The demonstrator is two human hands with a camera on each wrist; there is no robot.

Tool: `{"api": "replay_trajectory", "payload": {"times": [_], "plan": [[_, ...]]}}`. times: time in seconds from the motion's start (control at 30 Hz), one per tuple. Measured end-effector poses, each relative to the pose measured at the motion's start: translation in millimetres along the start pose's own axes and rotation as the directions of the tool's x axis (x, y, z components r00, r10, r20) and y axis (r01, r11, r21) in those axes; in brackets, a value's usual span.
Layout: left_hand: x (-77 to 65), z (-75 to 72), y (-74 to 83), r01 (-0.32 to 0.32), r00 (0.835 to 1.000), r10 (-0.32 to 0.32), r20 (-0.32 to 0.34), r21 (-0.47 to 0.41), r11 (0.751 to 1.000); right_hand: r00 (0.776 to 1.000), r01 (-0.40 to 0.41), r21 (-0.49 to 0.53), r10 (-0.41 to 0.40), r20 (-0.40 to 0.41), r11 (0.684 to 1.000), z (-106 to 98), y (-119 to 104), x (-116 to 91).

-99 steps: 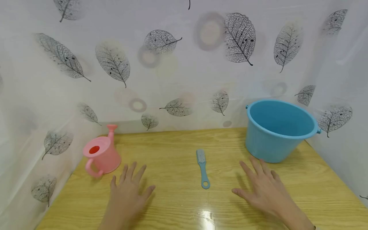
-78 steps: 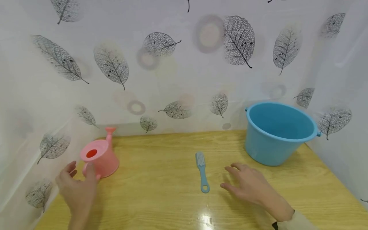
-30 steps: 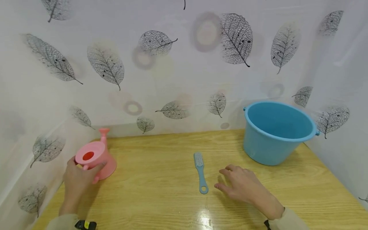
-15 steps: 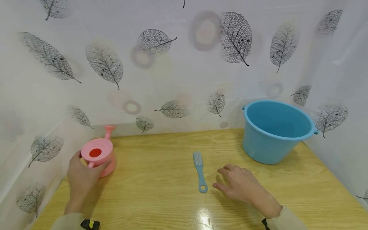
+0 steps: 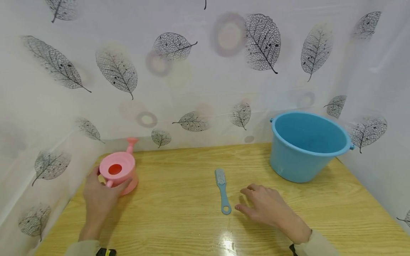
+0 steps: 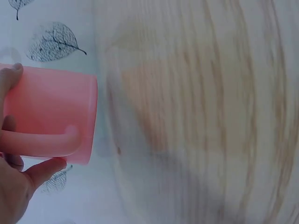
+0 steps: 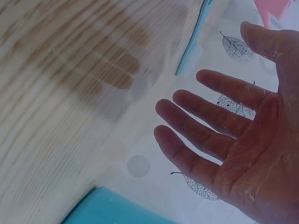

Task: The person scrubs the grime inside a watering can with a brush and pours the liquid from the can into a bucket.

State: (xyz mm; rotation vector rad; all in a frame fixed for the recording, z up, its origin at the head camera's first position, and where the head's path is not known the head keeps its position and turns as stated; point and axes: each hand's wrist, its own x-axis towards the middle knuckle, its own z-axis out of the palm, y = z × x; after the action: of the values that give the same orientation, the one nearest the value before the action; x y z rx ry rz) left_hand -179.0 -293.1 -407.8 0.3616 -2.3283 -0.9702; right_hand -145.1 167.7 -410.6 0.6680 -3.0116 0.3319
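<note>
At the left of the head view, my left hand (image 5: 100, 193) grips a pink watering can (image 5: 131, 174) around its body from the handle side. The thumb lies along the near side and the fingers reach round the far side. In the left wrist view, the can's handle (image 6: 42, 143) runs between thumb and fingers. My right hand (image 5: 264, 204) hovers low over the table, palm down, fingers relaxed and holding nothing. Just left of it lies a blue-grey brush (image 5: 223, 192), bristles up, its handle with the hanging hole toward me.
A large blue bucket (image 5: 298, 165) stands at the back right, beyond my right hand. The wood-grain table (image 5: 173, 185) ends at a leaf-patterned white curtain (image 5: 198, 78) at the back and sides. A shiny wet-looking patch (image 5: 228, 243) shows near the front.
My left hand has gone from lying flat to gripping the watering can, which has since shifted right and turned slightly. My right hand has come left, closer to the brush, its fingers less spread.
</note>
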Motion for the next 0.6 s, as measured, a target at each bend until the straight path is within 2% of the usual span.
{"api": "replay_trajectory", "payload": {"times": [0.37,0.47,0.6], "plan": [[-19.3,9.4,31.5,-0.115,0.993,0.113,-0.029,-0.068,0.991,1.0,0.029,0.053,-0.029,0.01,0.998,3.9,-17.4,8.1],[-25.4,14.0,38.7,-0.191,0.981,0.186,-0.059,-0.088,0.978,0.999,0.045,0.06,-0.046,0.02,0.997,5.7,-22.4,11.2],[-35.2,21.1,46.2,-0.284,0.957,0.274,-0.101,-0.107,0.953,0.997,0.071,0.055,-0.072,0.023,0.996,9.1,-28.2,15.8]]}}
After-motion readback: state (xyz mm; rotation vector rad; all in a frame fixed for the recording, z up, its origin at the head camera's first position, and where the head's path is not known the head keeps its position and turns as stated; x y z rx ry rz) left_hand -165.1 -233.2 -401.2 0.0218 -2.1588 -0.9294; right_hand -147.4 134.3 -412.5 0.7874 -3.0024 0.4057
